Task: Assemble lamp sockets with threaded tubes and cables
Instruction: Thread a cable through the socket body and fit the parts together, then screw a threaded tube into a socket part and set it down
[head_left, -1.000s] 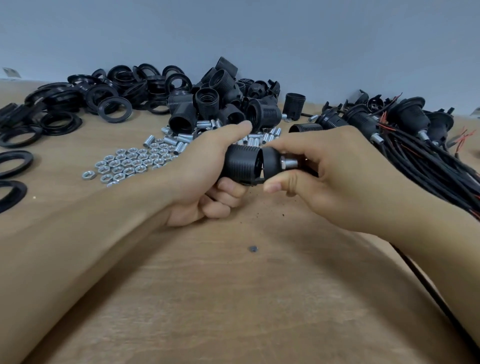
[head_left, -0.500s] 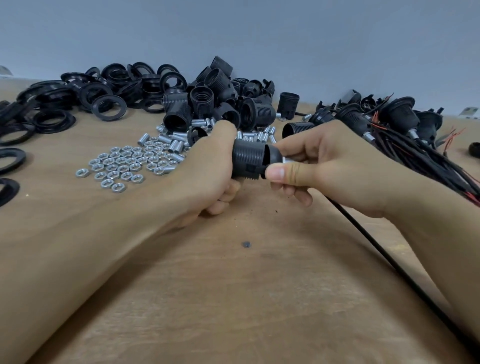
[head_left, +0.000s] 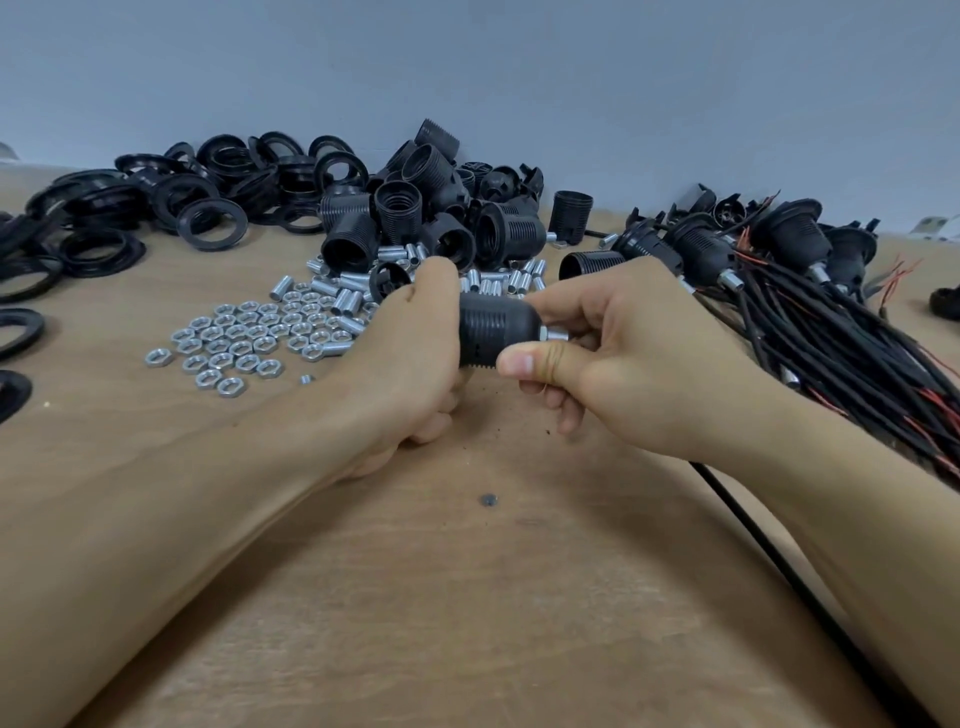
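A black ribbed lamp socket (head_left: 496, 332) lies sideways between my hands above the wooden table (head_left: 467, 597). My left hand (head_left: 415, 358) grips its left part, thumb over the top. My right hand (head_left: 623, 358) pinches its rounded right end with thumb and fingers. A silver threaded tube (head_left: 555, 335) with a nut sticks out of that end toward my right palm. A black cable (head_left: 779, 566) runs from under my right hand along the table to the lower right.
Behind the hands lie loose black socket shells (head_left: 415, 218), silver threaded tubes (head_left: 343, 296) and several silver nuts (head_left: 244, 338). Black rings (head_left: 156, 208) spread over the far left. Cabled sockets (head_left: 779, 260) with black and red wires lie at the right.
The two socket halves, apart a second ago, are now closed together into one body. My right hand's grip has shifted round the cap end. The view has drifted slightly.
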